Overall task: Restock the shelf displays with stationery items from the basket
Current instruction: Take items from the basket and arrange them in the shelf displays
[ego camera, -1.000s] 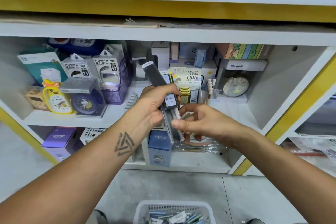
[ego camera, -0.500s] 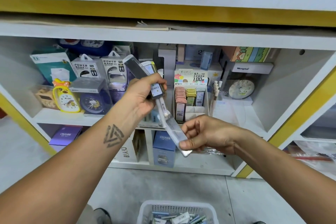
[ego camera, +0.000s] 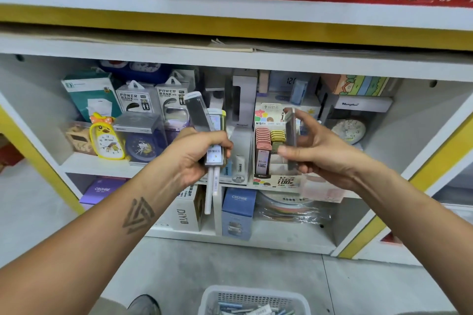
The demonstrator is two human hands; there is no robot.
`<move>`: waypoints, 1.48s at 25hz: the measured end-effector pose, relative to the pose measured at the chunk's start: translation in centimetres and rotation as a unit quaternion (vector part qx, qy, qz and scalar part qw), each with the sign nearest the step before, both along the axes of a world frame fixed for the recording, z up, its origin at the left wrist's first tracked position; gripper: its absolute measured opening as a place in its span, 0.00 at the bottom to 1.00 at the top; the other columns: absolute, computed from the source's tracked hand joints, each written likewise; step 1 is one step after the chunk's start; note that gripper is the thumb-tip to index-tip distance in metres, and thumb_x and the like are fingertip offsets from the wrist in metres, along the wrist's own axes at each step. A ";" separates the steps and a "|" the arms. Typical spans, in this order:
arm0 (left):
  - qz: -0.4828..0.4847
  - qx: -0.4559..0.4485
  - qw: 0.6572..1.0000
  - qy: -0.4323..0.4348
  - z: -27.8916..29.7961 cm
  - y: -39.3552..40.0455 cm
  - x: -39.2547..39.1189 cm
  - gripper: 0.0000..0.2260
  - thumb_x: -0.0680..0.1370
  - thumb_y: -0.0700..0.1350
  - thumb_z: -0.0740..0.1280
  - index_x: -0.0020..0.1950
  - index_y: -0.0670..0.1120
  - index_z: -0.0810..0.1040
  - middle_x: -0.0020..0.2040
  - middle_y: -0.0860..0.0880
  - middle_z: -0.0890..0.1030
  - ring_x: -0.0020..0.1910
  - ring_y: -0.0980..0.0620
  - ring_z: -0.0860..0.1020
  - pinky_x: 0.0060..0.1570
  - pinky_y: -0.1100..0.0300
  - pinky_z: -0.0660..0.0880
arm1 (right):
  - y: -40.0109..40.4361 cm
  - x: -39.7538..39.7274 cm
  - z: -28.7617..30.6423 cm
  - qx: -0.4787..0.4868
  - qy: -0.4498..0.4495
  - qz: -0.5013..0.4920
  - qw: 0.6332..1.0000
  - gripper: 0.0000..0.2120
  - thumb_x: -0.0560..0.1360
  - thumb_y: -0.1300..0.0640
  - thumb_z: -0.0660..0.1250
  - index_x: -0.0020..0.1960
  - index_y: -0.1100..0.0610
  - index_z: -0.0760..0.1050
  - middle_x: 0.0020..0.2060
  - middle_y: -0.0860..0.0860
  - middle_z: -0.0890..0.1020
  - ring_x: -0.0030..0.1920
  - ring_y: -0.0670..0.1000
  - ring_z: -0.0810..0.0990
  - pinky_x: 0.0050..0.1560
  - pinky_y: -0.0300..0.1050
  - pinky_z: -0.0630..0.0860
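**Stationery packs held before the shelf**

We see the left hand [ego camera: 197, 153] gripping a bundle of clear slim packs [ego camera: 204, 120], and the right hand [ego camera: 314, 153] pinching one slim pack [ego camera: 291, 135] upright before the lead-refill display [ego camera: 271, 151]. The white basket [ego camera: 253, 299] sits below.

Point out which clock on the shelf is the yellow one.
The yellow duck-shaped clock with an orange bow, left on the shelf. The blue clock beside it sits in a clear box; the pale clock is far right.
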State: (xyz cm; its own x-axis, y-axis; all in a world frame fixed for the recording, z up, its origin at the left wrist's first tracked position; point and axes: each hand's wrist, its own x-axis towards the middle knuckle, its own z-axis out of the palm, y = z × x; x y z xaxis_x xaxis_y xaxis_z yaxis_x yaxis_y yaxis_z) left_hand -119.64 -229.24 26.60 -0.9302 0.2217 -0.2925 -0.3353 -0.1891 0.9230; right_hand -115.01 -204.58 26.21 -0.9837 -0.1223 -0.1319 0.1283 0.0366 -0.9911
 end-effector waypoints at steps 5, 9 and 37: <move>-0.039 -0.022 0.999 -0.006 -0.6 1.4 0.3 0.08 0.69 0.26 0.69 0.39 0.38 0.78 0.37 0.37 0.79 0.28 0.46 0.79 0.29 0.58 0.77 | 1.9 -0.9 1.7 0.185 0.132 -0.101 0.969 0.25 0.68 0.48 0.78 0.60 0.49 0.71 0.31 0.59 0.82 0.24 0.54 0.76 0.23 0.43 0.68; -0.073 -0.023 0.997 -0.007 -1.4 3.2 0.4 0.10 0.67 0.26 0.70 0.35 0.40 0.80 0.34 0.38 0.80 0.27 0.46 0.79 0.28 0.58 0.76 | 2.5 -1.8 1.2 0.309 0.208 -0.183 0.910 0.08 0.76 0.55 0.73 0.45 0.53 0.74 0.36 0.57 0.84 0.31 0.51 0.83 0.29 0.47 0.77; -0.148 0.052 0.987 -0.043 -2.3 6.2 0.2 0.08 0.71 0.26 0.67 0.46 0.34 0.81 0.40 0.35 0.83 0.35 0.43 0.83 0.32 0.58 0.80 | -0.2 -2.6 -0.3 0.194 0.018 -0.018 0.981 0.16 0.75 0.49 0.73 0.44 0.64 0.83 0.34 0.59 0.85 0.30 0.50 0.75 0.29 0.41 0.69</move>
